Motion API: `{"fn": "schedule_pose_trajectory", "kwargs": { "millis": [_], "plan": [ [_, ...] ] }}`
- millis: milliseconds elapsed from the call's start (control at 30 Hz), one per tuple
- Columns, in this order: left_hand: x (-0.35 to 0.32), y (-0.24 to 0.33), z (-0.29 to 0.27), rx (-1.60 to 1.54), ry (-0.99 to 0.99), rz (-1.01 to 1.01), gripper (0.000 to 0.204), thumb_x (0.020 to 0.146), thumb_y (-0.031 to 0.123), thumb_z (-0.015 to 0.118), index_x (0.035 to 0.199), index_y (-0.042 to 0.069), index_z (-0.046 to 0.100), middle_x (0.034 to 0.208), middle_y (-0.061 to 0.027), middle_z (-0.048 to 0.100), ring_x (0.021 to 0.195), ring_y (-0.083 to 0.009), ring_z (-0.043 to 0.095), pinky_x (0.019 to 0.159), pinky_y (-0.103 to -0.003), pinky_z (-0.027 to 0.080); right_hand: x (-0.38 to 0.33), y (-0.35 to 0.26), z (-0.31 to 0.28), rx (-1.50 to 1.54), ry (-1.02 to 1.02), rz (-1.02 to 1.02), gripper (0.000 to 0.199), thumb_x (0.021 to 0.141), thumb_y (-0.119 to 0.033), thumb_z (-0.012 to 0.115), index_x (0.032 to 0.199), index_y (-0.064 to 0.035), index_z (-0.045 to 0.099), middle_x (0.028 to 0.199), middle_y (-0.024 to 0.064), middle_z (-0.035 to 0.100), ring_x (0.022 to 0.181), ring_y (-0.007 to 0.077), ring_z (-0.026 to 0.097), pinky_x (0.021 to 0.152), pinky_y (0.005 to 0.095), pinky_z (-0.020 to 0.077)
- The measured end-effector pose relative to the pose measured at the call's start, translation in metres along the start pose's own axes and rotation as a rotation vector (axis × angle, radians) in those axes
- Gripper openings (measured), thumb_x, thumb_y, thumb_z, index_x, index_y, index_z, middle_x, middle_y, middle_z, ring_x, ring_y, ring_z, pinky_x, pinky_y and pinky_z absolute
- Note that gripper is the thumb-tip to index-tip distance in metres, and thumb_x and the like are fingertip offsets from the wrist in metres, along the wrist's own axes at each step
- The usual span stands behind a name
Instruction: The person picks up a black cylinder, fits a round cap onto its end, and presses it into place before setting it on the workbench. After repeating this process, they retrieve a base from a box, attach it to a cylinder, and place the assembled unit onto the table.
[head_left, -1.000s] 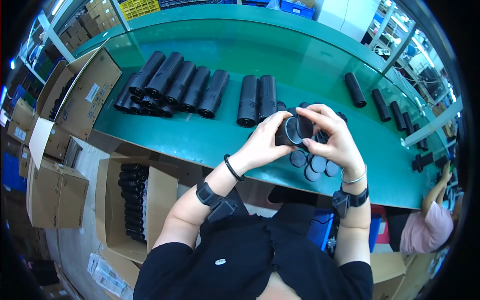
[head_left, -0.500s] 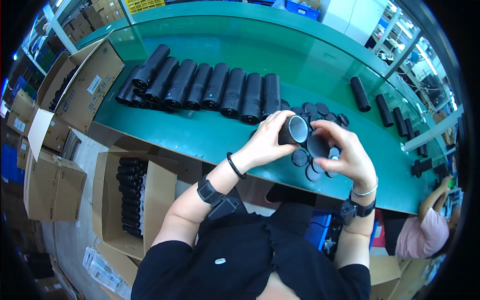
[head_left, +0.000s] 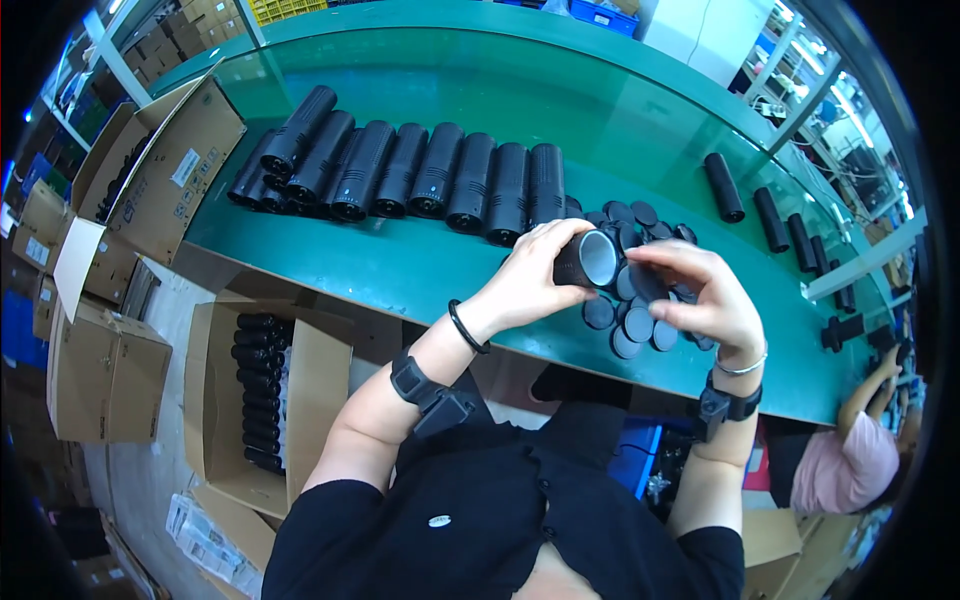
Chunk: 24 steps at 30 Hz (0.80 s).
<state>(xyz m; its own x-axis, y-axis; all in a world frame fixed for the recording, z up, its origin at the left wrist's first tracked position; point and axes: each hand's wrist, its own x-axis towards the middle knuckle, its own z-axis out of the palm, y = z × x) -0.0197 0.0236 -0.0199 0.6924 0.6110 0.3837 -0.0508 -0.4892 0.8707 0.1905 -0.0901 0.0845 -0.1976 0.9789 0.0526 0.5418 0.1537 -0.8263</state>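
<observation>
My left hand [head_left: 532, 278] is wrapped round a black cylinder [head_left: 570, 262], whose open end shows a pale grey inside and faces right toward my other hand. Between the thumb and fingers of my right hand [head_left: 718, 300] is a dark round cap [head_left: 646, 282], tilted nearly edge-on and slightly apart from the cylinder's mouth. Below and behind both hands lies a loose heap of black round caps [head_left: 626, 343] on the green table. A row of black ribbed cylinders [head_left: 430, 172] lies to the left of my hands, some stacked at its left end.
The green table [head_left: 640, 130] has a near edge just below my hands. Several more cylinders [head_left: 722, 188] lie at the far right. An open carton [head_left: 325, 385] holding black cylinders stands lower left, with another carton [head_left: 180, 160] above it. A person in pink [head_left: 850, 465] sits at right.
The cap in my right hand has turned from face-on to nearly edge-on, and that hand has shifted slightly right. My left hand with the cylinder has barely moved.
</observation>
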Motion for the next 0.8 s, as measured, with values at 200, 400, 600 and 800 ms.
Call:
{"fn": "schedule_pose_trajectory", "kwargs": {
  "millis": [200, 400, 600, 800],
  "plan": [
    [-0.001, -0.002, 0.005, 0.068, -0.008, 0.014, 0.072, 0.073, 0.018, 0.082, 0.134, 0.005, 0.046, 0.127, -0.014, 0.053, 0.123, -0.03, 0.052, 0.104, -0.039, 0.041, 0.015, 0.025, 0.038, -0.248, 0.295, -0.297, 0.059, 0.07, -0.005, 0.08, 0.125, -0.0002, 0.062, 0.124, 0.0151, 0.064, 0.116, 0.0282, 0.06, 0.1, 0.0355, 0.0459],
    [-0.002, -0.005, 0.009, 0.156, 0.02, 0.055, 0.079, 0.079, 0.054, 0.074, 0.133, 0.003, 0.045, 0.122, -0.0163, 0.052, 0.122, -0.0346, 0.048, 0.105, -0.047, 0.033, 0.019, 0.027, 0.052, -0.231, 0.316, -0.271, 0.057, 0.072, 0.0, 0.075, 0.127, 0.0, 0.061, 0.132, 0.0161, 0.061, 0.124, 0.0305, 0.056, 0.107, 0.0389, 0.0417],
    [0.0, -0.008, 0.013, 0.12, 0.042, 0.05, 0.077, 0.085, 0.06, 0.066, 0.131, 0.002, 0.045, 0.12, -0.0168, 0.052, 0.12, -0.0349, 0.049, 0.102, -0.047, 0.034, 0.016, 0.03, 0.052, -0.194, 0.3, -0.248, 0.056, 0.073, 0.002, 0.073, 0.128, 0.0002, 0.062, 0.133, 0.0147, 0.061, 0.127, 0.0283, 0.053, 0.109, 0.0382, 0.04],
    [-0.002, -0.008, 0.016, 0.167, 0.061, 0.068, 0.068, 0.09, 0.055, 0.061, 0.129, 0.002, 0.047, 0.117, -0.0161, 0.053, 0.117, -0.0338, 0.05, 0.101, -0.046, 0.034, 0.017, 0.024, 0.051, -0.245, 0.285, -0.236, 0.055, 0.072, 0.003, 0.073, 0.126, -0.0027, 0.064, 0.131, 0.0136, 0.061, 0.123, 0.0285, 0.056, 0.105, 0.0378, 0.0431]
  ]
}}
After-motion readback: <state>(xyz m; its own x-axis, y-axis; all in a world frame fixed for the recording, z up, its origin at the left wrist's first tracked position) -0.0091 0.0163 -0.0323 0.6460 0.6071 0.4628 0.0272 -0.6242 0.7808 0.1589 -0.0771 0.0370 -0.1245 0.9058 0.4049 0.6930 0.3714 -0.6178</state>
